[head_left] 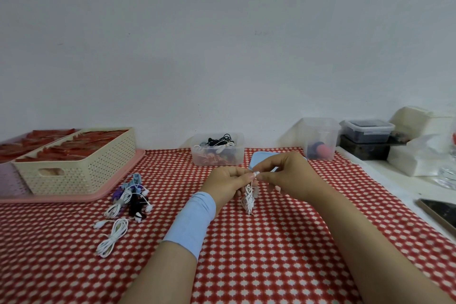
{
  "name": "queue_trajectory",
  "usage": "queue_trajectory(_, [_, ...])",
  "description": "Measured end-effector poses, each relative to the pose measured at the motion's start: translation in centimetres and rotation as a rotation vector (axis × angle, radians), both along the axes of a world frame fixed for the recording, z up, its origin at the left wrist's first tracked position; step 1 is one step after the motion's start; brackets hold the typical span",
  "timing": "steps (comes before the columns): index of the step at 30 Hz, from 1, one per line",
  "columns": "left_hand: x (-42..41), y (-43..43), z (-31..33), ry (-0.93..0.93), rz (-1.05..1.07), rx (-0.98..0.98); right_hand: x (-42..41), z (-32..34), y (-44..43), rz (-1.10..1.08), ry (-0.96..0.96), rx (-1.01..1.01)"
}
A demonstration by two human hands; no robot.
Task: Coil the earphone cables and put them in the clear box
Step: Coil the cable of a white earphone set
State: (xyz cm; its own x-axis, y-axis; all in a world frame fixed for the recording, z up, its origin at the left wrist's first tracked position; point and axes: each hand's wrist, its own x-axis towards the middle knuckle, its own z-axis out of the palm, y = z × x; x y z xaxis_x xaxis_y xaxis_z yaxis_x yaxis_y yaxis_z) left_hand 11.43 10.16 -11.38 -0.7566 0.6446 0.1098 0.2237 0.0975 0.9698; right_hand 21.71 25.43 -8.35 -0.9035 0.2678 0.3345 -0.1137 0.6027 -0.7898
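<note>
The clear box (197,158) sits at eleven o'clock from the left hand (228,185), the nearer one, which pinches the top of a white earphone cable (248,198) hanging upright in a bundle, the right hand (288,177) pinching it from three o'clock.

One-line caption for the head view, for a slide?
Left hand and right hand pinch a white earphone cable mid-coil; loose earphones lie left, clear box behind.

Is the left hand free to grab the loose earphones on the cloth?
Probably not yet: the left hand holds the white cable together with the right hand. Nothing lies between it and the earphones.
</note>
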Motion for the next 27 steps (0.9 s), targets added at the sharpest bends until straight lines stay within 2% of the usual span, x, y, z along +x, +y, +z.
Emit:
queue_trajectory(4, [0.0,-0.1,0.1,0.090,0.050,-0.020,0.0,0.0,-0.1,0.030,-0.032,-0.018])
queue_trajectory(12, [0.6,-0.3,0.2,0.199,0.037,0.070,0.1,0.0,-0.2,-0.034,-0.083,-0.300])
queue_trajectory(20, [0.5,-0.2,0.3,0.282,0.077,0.073,0.3,0.1,-0.2,-0.027,-0.136,-0.316])
queue_trajectory(22, [0.5,-0.3,0.3,0.269,0.082,0.081,0.3,0.1,-0.1,0.008,-0.173,-0.346])
queue_trajectory(27, [0.7,-0.4,0.7,0.189,0.076,0.118,0.4,0.2,0.9,0.100,-0.240,-0.596])
